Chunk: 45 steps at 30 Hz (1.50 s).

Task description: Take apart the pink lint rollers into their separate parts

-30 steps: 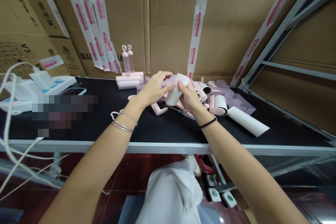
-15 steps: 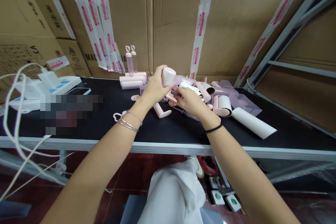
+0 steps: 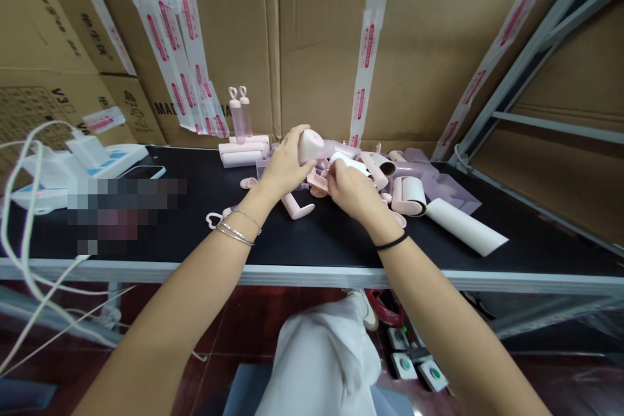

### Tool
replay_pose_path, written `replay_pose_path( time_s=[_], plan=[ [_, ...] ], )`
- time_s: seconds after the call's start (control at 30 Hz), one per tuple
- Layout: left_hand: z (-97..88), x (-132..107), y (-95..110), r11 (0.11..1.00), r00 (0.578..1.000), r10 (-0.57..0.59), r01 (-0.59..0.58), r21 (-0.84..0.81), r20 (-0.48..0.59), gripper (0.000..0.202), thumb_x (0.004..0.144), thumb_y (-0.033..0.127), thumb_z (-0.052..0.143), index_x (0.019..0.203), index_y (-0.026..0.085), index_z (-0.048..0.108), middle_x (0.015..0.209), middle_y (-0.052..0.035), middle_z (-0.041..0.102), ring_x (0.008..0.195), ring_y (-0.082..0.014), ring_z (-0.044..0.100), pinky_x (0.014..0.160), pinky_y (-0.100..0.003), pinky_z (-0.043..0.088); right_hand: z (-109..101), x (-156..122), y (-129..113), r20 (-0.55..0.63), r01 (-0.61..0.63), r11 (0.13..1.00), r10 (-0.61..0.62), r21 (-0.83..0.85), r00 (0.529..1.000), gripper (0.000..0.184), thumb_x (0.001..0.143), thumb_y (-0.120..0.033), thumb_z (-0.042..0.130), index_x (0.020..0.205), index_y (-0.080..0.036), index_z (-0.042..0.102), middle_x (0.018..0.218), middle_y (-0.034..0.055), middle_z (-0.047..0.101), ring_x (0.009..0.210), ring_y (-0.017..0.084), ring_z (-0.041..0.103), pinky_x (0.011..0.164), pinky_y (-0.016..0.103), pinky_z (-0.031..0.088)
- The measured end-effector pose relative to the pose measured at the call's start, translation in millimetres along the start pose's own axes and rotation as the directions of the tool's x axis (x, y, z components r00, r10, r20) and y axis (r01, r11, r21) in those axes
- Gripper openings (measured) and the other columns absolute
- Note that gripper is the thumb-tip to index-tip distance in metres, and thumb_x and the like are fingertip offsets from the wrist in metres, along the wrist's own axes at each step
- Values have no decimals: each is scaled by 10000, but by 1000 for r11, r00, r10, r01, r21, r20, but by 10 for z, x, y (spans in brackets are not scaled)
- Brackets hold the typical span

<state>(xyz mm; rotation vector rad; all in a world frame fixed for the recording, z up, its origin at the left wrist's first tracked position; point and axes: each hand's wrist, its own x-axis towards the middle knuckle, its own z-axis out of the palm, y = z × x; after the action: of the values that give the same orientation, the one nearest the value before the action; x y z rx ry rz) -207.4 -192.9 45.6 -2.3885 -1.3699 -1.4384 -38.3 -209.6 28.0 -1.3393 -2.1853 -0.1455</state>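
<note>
My left hand (image 3: 285,166) is wrapped round a pale pink cylinder (image 3: 311,145), whose rounded end faces up and toward me. Close on its right, my right hand (image 3: 351,187) is closed with the fingers curled in; what they hold is hidden. A pink curved piece (image 3: 318,181) shows by its fingertips. Under my hands lies a heap of pink and translucent lilac parts, among them an L-shaped pink handle (image 3: 296,207) and a small pink oval piece (image 3: 248,182). A roll of white paper (image 3: 413,190) sits in a pink holder to the right.
A white paper tube (image 3: 465,226) lies at the right of the black tabletop (image 3: 205,169). Two lilac sticks with looped tops (image 3: 238,114) stand behind stacked pink rollers (image 3: 244,153). At left are a power strip (image 3: 121,157), cables and a phone (image 3: 143,172). Cardboard (image 3: 316,45) backs the table.
The thin pen-like tool that lay under my right hand no longer shows on the table. My right hand is now more tightly curled. My left hand still grips the pink cylinder.
</note>
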Motion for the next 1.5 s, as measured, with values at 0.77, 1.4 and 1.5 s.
replay_pose_path(
  time_s=[0.77, 1.4, 1.5],
  plan=[
    [115, -10, -38, 999, 996, 41, -41, -8, 80, 676, 703, 157, 604, 1346, 225, 409, 1367, -102, 498, 1277, -274, 475, 1089, -481, 364, -67, 26, 64, -143, 73, 951, -31, 300, 989, 308, 947, -300, 317, 1011, -217, 607, 659, 18, 591, 591, 185, 517, 623, 291, 354],
    [127, -20, 10, 997, 991, -12, 22, -75, 134, 688, 786, 329, 636, 1399, 189, 358, 1416, -138, 474, 1307, -269, 455, 1098, -435, 352, -67, 41, 122, -275, -23, 940, 123, 341, 954, 288, 941, -275, 310, 991, -233, 590, 758, 31, 636, 702, 207, 568, 694, 307, 382],
    [188, 19, -126, 976, 989, -145, 140, -166, -15, 611, 856, 443, 564, 1370, 207, 333, 1310, -130, 538, 1187, -243, 548, 1009, -419, 439, -60, 27, 100, -226, 56, 939, 24, 340, 974, 294, 948, -295, 318, 1017, -226, 596, 770, 37, 647, 727, 207, 580, 708, 303, 390]
  ],
)
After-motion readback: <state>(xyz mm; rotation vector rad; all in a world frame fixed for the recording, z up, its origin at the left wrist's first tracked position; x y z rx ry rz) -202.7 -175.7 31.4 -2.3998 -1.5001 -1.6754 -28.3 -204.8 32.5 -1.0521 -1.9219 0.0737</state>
